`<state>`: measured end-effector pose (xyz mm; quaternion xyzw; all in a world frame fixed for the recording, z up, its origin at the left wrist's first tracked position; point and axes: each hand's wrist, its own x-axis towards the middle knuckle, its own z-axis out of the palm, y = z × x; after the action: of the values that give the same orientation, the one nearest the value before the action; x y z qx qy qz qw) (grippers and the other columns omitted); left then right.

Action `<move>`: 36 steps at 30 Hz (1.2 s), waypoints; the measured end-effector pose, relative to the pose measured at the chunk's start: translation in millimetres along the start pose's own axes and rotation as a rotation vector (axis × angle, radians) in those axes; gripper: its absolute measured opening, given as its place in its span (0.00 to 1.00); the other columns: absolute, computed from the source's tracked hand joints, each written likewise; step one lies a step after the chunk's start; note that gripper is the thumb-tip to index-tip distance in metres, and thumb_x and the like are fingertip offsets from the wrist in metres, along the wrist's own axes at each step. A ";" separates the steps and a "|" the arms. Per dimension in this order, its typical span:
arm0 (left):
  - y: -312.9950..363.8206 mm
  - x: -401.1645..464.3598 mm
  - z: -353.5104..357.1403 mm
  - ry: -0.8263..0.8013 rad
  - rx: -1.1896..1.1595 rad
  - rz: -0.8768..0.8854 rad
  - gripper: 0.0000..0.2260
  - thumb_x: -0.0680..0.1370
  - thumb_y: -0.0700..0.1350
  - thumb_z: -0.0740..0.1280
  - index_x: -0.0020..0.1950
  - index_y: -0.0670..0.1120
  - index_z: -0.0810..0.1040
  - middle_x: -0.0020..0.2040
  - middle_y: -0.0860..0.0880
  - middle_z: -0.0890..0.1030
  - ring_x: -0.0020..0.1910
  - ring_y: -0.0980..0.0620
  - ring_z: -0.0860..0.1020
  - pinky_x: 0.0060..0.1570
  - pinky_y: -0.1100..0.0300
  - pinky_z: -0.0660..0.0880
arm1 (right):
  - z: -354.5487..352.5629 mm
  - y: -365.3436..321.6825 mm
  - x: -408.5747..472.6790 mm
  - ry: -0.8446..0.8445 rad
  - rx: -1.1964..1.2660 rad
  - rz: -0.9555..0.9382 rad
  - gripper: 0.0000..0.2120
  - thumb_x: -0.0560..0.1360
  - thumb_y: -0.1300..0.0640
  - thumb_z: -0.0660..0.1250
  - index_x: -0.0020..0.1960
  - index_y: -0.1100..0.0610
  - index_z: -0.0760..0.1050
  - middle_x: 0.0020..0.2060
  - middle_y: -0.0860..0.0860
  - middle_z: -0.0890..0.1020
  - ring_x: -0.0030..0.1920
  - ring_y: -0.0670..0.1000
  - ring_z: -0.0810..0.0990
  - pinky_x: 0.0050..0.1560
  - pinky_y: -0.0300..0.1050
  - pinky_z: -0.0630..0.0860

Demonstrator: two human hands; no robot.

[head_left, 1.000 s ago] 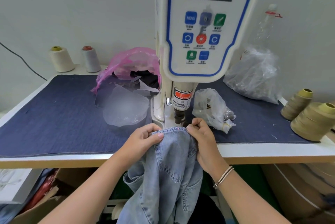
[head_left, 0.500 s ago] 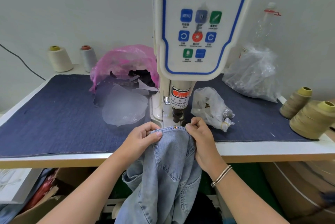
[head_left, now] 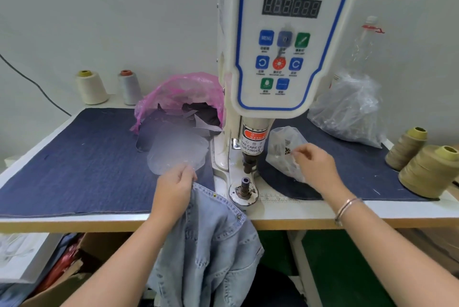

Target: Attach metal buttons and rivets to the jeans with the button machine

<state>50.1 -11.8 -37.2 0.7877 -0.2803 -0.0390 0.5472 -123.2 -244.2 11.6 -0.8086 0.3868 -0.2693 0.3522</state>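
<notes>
- Button machine stands mid-bench, far side; its lower die is now bare, where half a second ago the jeans waistband lay under the punch.
- Bench carries a dark denim mat; the machine base sits in a gap in it.
- Jeans are pulled back toward the near edge, left of the die, most of the cloth hanging off the bench front. Small metal rivets show at the corner of the top hem, so that press looks done.
- Left hand alone holds the jeans now, fingers curled and pinching the top hem just left of the die.
- Right hand has let go of the waistband and moved right and farther back, to the small clear bag beside the machine. Thumb and forefinger pinched together at the bag; cannot tell whether they grip the plastic, a part, or nothing.
- Judgement: one fastening finished, next one starting; the right hand is probably fetching the next button or rivet.
- Next needs: part seated on the die, hem slid back under the punch, fingers clear.
</notes>
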 end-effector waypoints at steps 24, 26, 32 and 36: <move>-3.7 2.3 10.1 0.010 0.351 -0.014 0.17 0.77 0.47 0.58 0.30 0.48 0.58 0.24 0.52 0.63 0.26 0.51 0.59 0.28 0.57 0.57 | 42.0 -24.9 77.7 -0.383 -0.982 0.345 0.17 0.77 0.53 0.65 0.64 0.57 0.73 0.63 0.53 0.76 0.65 0.54 0.73 0.61 0.45 0.69; -3.6 2.4 10.0 0.007 0.354 -0.016 0.17 0.77 0.47 0.58 0.30 0.48 0.58 0.24 0.52 0.63 0.26 0.51 0.59 0.28 0.57 0.57 | 38.1 -12.1 65.8 -0.229 -0.974 0.013 0.09 0.78 0.55 0.62 0.56 0.55 0.76 0.54 0.54 0.80 0.56 0.56 0.79 0.49 0.47 0.72; -3.1 1.7 9.8 -0.001 0.353 -0.011 0.16 0.77 0.46 0.58 0.31 0.48 0.58 0.25 0.52 0.62 0.27 0.50 0.59 0.28 0.57 0.57 | 20.4 2.4 37.4 -0.117 -0.527 -0.087 0.12 0.78 0.55 0.59 0.36 0.51 0.72 0.35 0.55 0.77 0.39 0.58 0.76 0.39 0.46 0.70; -4.8 1.8 9.4 0.003 0.351 -0.012 0.16 0.77 0.46 0.58 0.31 0.47 0.58 0.25 0.51 0.62 0.27 0.51 0.59 0.28 0.57 0.57 | 6.2 4.8 11.8 0.017 -0.066 -0.021 0.02 0.74 0.57 0.69 0.43 0.52 0.80 0.39 0.48 0.82 0.43 0.48 0.78 0.42 0.40 0.71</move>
<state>50.1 -19.3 -44.8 0.8728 -0.2776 0.0085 0.4014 -114.3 -253.7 6.1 -0.8216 0.3898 -0.2668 0.3190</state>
